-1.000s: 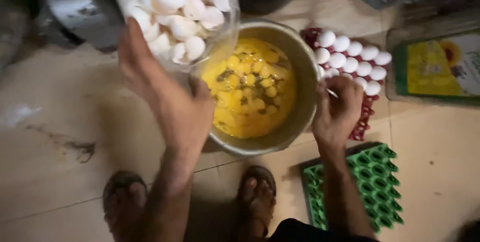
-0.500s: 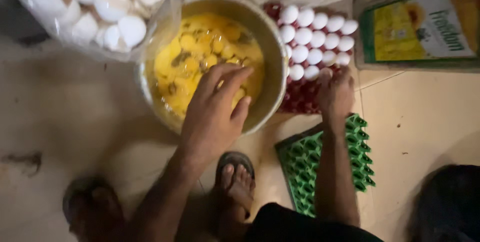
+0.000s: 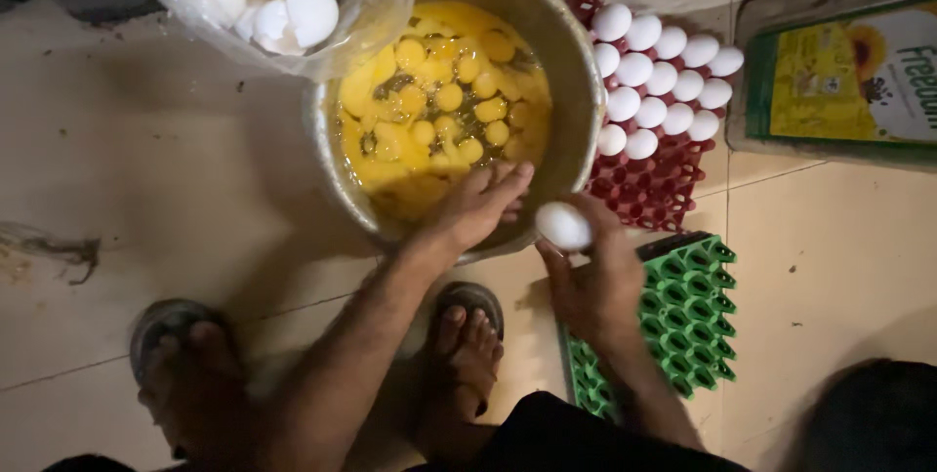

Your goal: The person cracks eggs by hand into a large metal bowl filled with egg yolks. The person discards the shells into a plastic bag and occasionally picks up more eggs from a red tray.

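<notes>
**A whole egg held at the rim of the bowl of yolks**

The landmark is the large round metal bowl [image 3: 576,91], filled with yellow broken yolks and clear white. The right hand [image 3: 590,277] is just outside the bowl's near rim, on its right side, fingers curled around a smooth white whole egg [image 3: 563,225] and gripping it between thumb and fingertips. The left hand [image 3: 478,206] rests on the near rim itself, fingers loosely spread and reaching over the edge toward the liquid; it grasps nothing that can be seen

To the right of the bowl, touching its wall, sits a dark red moulded egg tray [image 3: 649,189] whose far rows carry white eggs while its near cups stand bare. Nearer the person than that, a green plastic egg tray [image 3: 703,287] lies partly under the right forearm. At the bowl's far left rim a clear plastic bag of white broken eggshells [image 3: 283,3] overhangs the edge

The egg should be light, rigid and brittle, probably slick if the fingers are wet with white. A light grip around its widest middle looks best, since a hard squeeze could crush the shell
</notes>
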